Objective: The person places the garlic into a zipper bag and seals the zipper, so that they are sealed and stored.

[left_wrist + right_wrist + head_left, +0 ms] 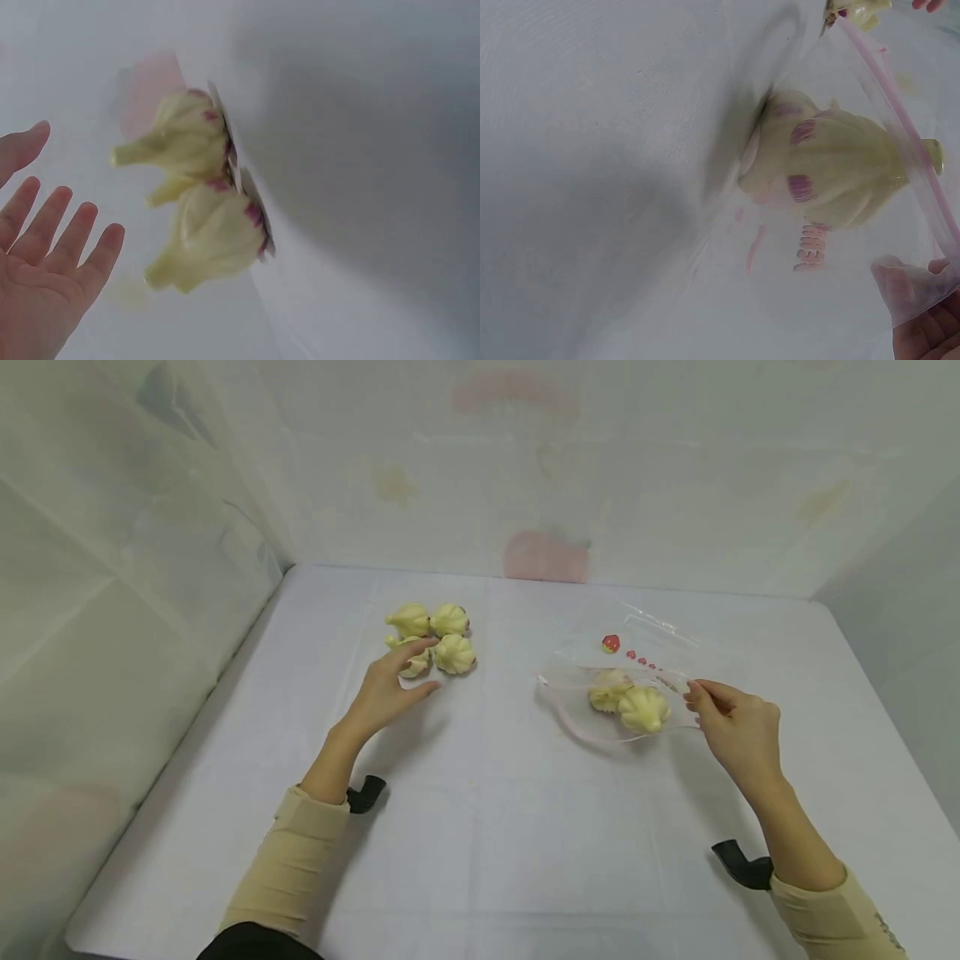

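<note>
My left hand (384,692) is spread over the near left bulb of a cluster of pale yellow garlic bulbs (454,654), thumb apart from the fingers and nothing held. In the left wrist view, its palm and straight fingers show beside garlic with purple-marked bases (221,229). On the right, my right hand (741,731) pinches the edge of a clear zip bag (576,683) with a pink seal strip. The bag's mouth gapes toward me. Two garlic bulbs (643,709) lie inside it; one shows large through the plastic (840,169) in the right wrist view.
A white-covered table (480,827) lies beneath everything. Pale sheeting with faded fruit prints (546,557) hangs behind it, and more sheeting (97,635) stands along the left. Black curved pieces (367,794) stick out at both wrists.
</note>
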`<state>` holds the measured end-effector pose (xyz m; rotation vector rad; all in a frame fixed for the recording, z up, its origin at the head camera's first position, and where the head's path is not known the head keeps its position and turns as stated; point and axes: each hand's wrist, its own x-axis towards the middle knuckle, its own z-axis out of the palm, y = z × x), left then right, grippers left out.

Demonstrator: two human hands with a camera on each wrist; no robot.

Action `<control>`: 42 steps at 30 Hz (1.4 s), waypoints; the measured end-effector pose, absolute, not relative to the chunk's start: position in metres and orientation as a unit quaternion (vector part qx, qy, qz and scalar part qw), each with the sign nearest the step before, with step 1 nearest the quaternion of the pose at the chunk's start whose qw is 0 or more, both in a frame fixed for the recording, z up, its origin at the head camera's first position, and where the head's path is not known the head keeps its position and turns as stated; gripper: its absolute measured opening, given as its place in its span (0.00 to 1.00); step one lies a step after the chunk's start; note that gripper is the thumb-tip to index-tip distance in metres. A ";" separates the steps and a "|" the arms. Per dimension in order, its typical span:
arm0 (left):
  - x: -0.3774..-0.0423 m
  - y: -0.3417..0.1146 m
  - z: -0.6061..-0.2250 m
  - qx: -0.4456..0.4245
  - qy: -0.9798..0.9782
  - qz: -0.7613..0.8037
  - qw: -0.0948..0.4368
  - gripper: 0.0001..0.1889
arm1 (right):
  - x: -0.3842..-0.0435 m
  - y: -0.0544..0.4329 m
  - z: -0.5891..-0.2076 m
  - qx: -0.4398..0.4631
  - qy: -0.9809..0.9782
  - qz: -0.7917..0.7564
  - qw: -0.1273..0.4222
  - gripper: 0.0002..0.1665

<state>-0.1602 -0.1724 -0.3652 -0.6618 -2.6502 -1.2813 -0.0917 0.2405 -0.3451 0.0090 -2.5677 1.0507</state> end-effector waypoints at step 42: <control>-0.207 -0.200 -0.375 0.021 -0.877 -0.473 -0.075 0.51 | -0.095 0.243 -0.347 0.007 -0.909 0.366 0.202 0.15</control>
